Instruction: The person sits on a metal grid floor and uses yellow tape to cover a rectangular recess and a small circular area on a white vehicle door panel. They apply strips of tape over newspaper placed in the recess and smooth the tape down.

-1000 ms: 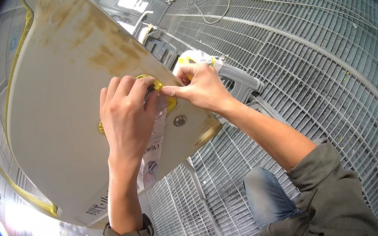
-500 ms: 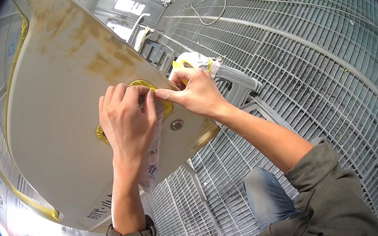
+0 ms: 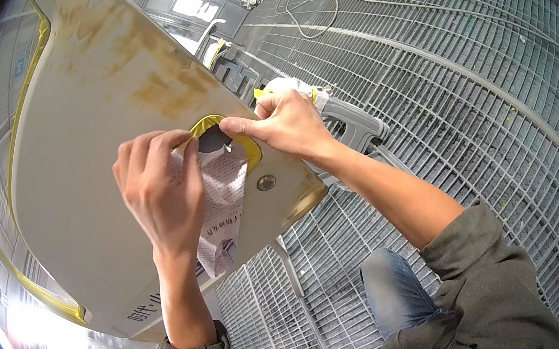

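A pale grey panel (image 3: pixel 94 185), like a vehicle door, has an opening edged with yellow masking tape (image 3: pixel 254 151). Dark surface shows in the upper part of that opening. A printed paper sheet (image 3: pixel 225 181) hangs over the rest of it and down the panel. My left hand (image 3: pixel 162 180) pinches the sheet at its upper left, beside the taped edge. At the top of the opening, the thumb of my right hand (image 3: pixel 286 124) rests on the tape. Its other fingers curl behind; what they hold is hidden.
A round metal fitting (image 3: pixel 266 182) sits right of the opening. Brown sanded patches (image 3: pixel 167 92) mark the panel's upper part. Behind stands a grey frame (image 3: pixel 350 124) with a white wrapped end. Metal floor grating (image 3: pixel 455 127) and a hose (image 3: pixel 335 12) lie beyond.
My left hand has moved left and slightly down from the right thumb, uncovering the sheet and the dark opening. My right hand has shifted slightly left.
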The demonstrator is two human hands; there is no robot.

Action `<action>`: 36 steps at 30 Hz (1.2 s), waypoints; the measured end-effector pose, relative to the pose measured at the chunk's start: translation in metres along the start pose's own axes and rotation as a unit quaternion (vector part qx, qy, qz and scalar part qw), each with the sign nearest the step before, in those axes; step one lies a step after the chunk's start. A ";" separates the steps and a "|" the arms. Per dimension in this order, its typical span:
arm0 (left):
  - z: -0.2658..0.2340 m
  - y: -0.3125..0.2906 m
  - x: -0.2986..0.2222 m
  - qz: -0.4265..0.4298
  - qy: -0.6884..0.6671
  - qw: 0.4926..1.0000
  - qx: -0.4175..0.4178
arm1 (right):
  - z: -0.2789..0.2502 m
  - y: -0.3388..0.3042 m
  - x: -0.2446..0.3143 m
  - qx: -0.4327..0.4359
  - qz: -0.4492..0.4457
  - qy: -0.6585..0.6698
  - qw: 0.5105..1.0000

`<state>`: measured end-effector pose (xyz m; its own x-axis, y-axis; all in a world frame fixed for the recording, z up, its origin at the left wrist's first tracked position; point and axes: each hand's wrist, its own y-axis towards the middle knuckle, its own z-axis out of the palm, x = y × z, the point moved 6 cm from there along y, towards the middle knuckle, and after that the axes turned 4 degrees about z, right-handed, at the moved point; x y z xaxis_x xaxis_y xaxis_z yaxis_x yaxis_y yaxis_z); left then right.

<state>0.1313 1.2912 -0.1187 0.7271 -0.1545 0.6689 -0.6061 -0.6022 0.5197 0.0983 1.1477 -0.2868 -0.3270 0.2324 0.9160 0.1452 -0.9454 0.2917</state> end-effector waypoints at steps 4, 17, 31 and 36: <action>-0.031 -0.023 0.008 -0.077 -0.026 0.996 -0.037 | 0.003 0.000 0.000 0.011 -0.014 -0.018 1.000; -0.045 -0.225 0.042 -0.387 -0.210 0.897 -0.037 | -0.051 -0.035 -0.002 -0.022 -0.080 -0.037 0.996; 0.046 -0.265 -0.019 -0.515 -0.717 0.387 -0.267 | 0.084 -0.151 0.222 0.154 -0.565 -0.283 0.760; 0.024 -0.219 -0.035 -0.416 -0.765 0.328 -0.366 | 0.152 -0.148 0.221 0.239 -0.451 -0.556 0.656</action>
<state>0.2461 1.4093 -0.2691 -0.2907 -0.7246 -0.6249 0.4997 -0.6719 0.5466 0.1464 1.3737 -0.0859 0.3639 0.9221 -0.1313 0.7240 -0.1914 0.6627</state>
